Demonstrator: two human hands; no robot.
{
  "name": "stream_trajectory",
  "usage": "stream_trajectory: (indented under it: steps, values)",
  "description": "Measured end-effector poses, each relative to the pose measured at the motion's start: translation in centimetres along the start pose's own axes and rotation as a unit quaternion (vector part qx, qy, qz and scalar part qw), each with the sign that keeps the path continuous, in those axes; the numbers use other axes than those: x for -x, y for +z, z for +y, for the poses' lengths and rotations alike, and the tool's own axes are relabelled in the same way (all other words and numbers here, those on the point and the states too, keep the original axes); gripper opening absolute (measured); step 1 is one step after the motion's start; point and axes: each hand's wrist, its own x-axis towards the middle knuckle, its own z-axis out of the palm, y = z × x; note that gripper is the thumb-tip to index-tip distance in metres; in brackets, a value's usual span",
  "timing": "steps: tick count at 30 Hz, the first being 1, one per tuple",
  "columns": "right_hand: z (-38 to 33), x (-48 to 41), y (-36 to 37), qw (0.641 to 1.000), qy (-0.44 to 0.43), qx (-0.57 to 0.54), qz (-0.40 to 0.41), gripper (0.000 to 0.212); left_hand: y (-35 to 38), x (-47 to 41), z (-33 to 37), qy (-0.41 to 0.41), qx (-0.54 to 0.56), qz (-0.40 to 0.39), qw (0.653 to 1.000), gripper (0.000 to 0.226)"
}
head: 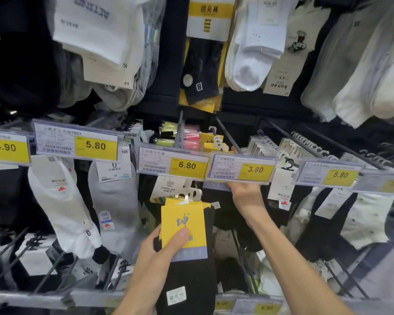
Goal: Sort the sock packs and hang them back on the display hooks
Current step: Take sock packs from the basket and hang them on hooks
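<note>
Left hand [155,258] fingers pinch sock pack [191,276] below-left of price tag [241,168] | right hand [246,192] fingers hidden behind price tag, grip unclear | sock pack likely light, floppy; hold stiff card [182,223]

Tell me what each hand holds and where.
Left hand grips the sock pack by its yellow card, thumb on the front. Right hand reaches behind the 3.80 price tag; its grip is hidden.
</note>
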Motion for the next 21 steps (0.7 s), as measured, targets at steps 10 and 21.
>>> stream_trajectory:
  steps: [10, 21]
  values:
    - [-1.7, 1.1, 0.1, 0.995, 0.095, 0.025, -0.033, 0.024, 0.3, -0.1, -0.3, -0.008, -0.002, -0.013, 1.0, 0.041]
    - [-3.2, 13.5, 0.8, 0.989, 0.077, -0.12, -0.027, 0.054, 0.1, 0.1, -1.6, 0.001, -0.018, -0.114, 0.993, 0.054]
